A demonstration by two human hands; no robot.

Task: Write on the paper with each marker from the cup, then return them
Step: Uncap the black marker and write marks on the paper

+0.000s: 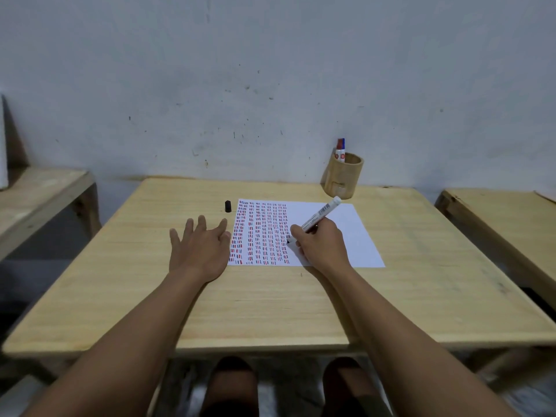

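On the wooden tabletop [270, 296] lies the paper [346, 236], its left part filled with red and dark dashes. Right hand [319, 245] fingers grip a white marker [320, 215], tip on the sheet. Left hand [198, 248] rests flat beside the paper, fingers spread. Far right, the cup [343, 179] holds two markers [340, 150]; a black cap [228, 206] stands near the paper's far-left corner.
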